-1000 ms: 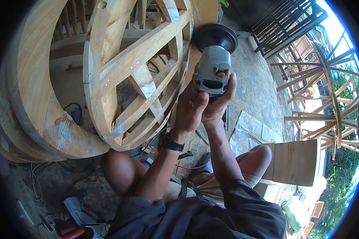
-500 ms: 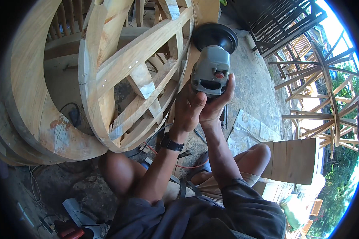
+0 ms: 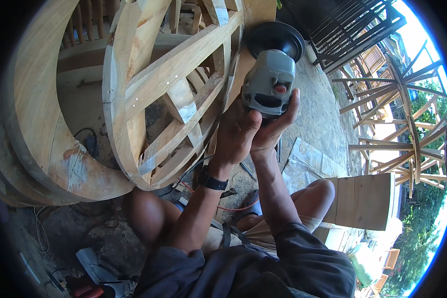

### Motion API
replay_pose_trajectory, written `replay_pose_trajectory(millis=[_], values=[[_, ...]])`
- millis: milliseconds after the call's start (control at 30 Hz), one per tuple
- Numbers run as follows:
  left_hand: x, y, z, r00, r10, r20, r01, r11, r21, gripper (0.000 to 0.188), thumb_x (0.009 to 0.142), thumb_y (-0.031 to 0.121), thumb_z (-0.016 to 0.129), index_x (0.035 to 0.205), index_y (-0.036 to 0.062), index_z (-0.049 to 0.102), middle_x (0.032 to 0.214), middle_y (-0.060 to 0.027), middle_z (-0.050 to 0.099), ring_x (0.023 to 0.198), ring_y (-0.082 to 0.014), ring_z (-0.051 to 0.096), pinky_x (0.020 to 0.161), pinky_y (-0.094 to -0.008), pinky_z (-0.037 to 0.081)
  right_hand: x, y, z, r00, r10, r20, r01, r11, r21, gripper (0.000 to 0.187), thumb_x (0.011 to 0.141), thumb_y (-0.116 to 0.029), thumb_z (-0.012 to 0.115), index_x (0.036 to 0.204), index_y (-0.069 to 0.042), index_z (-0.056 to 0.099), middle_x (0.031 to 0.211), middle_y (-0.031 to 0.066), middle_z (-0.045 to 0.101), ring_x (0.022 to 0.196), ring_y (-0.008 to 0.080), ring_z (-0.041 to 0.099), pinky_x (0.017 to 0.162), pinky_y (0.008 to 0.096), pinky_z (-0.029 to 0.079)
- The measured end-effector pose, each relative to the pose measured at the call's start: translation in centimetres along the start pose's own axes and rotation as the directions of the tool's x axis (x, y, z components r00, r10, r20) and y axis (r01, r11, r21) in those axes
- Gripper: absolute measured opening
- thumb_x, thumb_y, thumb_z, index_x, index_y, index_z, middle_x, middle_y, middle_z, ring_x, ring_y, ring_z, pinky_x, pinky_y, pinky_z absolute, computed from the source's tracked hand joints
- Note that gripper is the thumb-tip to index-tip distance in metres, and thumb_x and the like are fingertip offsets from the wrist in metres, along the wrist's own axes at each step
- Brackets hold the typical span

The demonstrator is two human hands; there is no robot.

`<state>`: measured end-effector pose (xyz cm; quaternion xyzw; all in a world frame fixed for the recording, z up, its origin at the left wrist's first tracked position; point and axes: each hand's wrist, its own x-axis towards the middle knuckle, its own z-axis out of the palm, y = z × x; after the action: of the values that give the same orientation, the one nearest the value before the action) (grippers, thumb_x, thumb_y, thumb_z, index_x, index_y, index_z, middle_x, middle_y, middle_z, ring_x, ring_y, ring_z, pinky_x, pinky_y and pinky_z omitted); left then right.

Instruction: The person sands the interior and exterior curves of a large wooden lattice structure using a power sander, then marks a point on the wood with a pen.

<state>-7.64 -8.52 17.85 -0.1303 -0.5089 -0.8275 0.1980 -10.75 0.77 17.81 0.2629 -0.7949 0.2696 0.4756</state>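
With both hands I hold a grey angle sander, its round black disc pointing away from me. My left hand, a dark watch at its wrist, is closed round the near end from the left. On the other side my right hand grips the body, fingers up along its edge. The disc is by a curved wooden panel on the right side of a round slatted wooden frame; whether they touch I cannot tell. The sander's underside is hidden.
A large curved wooden ring stands at the left. Cables and a red hose cross the floor near my feet. To the right are a plank piece, a grey sheet, a dark metal grate and a spoked wooden frame.
The sander and both hands have shifted slightly to the right, with the disc a little farther up. The wooden frame sits a touch further right in view. My grip is unchanged.
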Motion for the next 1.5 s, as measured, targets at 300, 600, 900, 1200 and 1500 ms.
replay_pose_trajectory(millis=[300,600,900,1200,1500], values=[[0.1,0.7,0.2,1.000,-0.001,-0.028,0.001,1.000,0.005,0.078,0.093,0.062,0.055,0.132,-0.0051,0.048,0.119,-0.0177,0.062,0.112,-0.0245,0.059,0.096,-0.0361,0.045,0.9,-0.7,0.1,0.999,0.041,-0.023,-0.038,0.994,0.101,0.097,0.088,-0.042,0.072,0.153,-0.001,0.014,0.144,0.0248,0.033,0.134,0.0326,0.038,0.112,0.0457,0.030],[0.3,0.6,0.5,0.999,0.037,0.024,-0.039,0.998,0.056,0.077,0.093,0.063,0.054,0.129,-0.0054,0.050,0.117,-0.0184,0.063,0.108,-0.0249,0.061,0.093,-0.0371,0.046,-0.3,-0.3,0.1,0.990,0.113,-0.086,-0.106,0.991,0.086,0.099,0.088,-0.047,0.069,0.151,0.005,0.013,0.143,0.0274,0.034,0.133,0.0374,0.039,0.110,0.0479,0.031],[-0.3,-0.4,0.1,0.998,0.006,-0.060,-0.008,1.000,-0.029,0.078,0.091,0.063,0.058,0.128,-0.0054,0.051,0.114,-0.0166,0.065,0.106,-0.0236,0.061,0.091,-0.0361,0.047,-0.9,-0.6,0.5,0.997,0.074,-0.025,-0.073,0.997,0.013,0.100,0.087,-0.046,0.071,0.151,0.006,0.013,0.143,0.0277,0.035,0.131,0.0380,0.041,0.109,0.0468,0.031],[-0.7,-0.6,0.1,0.996,-0.002,-0.092,0.003,1.000,0.016,0.079,0.090,0.066,0.057,0.126,-0.0050,0.054,0.111,-0.0170,0.065,0.104,-0.0245,0.062,0.090,-0.0365,0.047,-1.6,-0.5,0.6,0.998,0.070,-0.009,-0.070,0.997,0.027,0.100,0.088,-0.048,0.069,0.153,0.000,0.010,0.145,0.0251,0.032,0.134,0.0339,0.037,0.110,0.0477,0.031],[-1.2,-2.2,-0.4,0.998,0.042,-0.044,-0.038,0.995,0.088,0.076,0.090,0.063,0.059,0.125,-0.0044,0.055,0.112,-0.0165,0.064,0.104,-0.0242,0.061,0.090,-0.0362,0.047,-3.0,-0.2,1.4,0.978,0.179,-0.106,-0.160,0.973,0.166,0.103,0.088,-0.048,0.070,0.149,0.010,0.011,0.140,0.0322,0.036,0.124,0.0421,0.049,0.103,0.0471,0.039]])
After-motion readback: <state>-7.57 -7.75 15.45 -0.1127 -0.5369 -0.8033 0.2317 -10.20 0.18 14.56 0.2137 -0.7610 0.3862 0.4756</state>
